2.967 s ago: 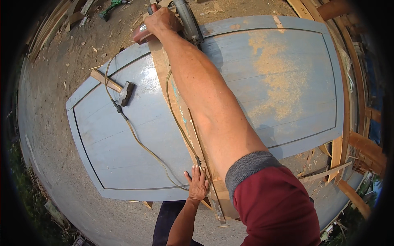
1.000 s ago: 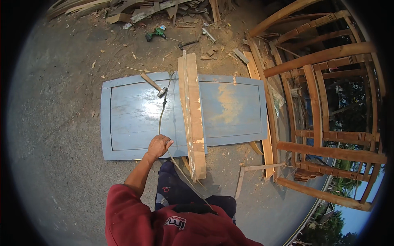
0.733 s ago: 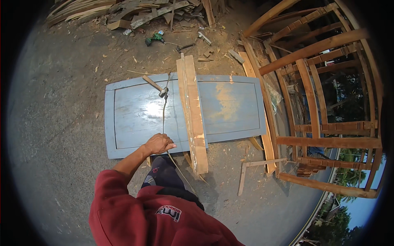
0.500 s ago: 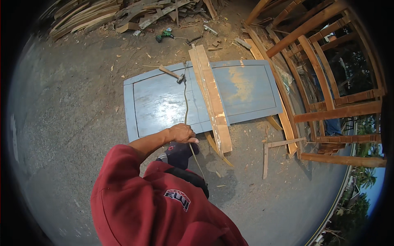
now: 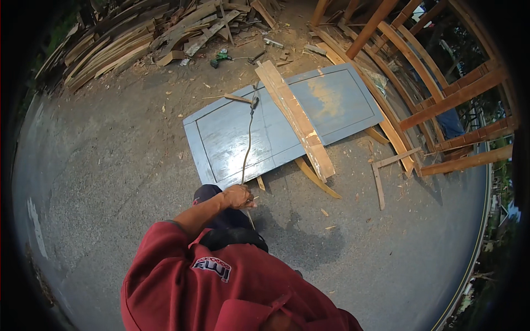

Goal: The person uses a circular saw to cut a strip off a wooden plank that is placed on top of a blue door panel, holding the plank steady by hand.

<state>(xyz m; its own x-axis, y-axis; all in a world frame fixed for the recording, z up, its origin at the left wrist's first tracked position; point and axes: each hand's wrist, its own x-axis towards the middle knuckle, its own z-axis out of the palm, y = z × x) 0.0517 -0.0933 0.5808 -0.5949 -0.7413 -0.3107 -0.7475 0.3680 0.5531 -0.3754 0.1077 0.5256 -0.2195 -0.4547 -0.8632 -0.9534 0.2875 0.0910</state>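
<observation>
My left hand [image 5: 238, 197], fingers curled, grips a thin brownish cord [image 5: 248, 144] just off the near left part of a blue-grey framed wooden panel [image 5: 221, 138]. From my hand the cord runs up across the panel to a hammer [image 5: 238, 99] with a wooden handle, lying near the far edge. A further length hangs below my hand, beside my dark-trousered leg. Long narrow boards [image 5: 301, 121] lie crosswise over the panel's middle. My right hand is out of view.
A heap of wood strips [image 5: 121, 47] lies at the far left, with a green power drill [image 5: 221, 58] nearby. Timber framing [image 5: 458, 116] stands at the right. On the ground near it lies a wooden try square [image 5: 379, 185]. Curved wood pieces [image 5: 317, 179] stick out from under the panel.
My left hand has drawn back from the panel's near edge, still holding the cord. My view has turned, so the panel sits tilted and farther up.
</observation>
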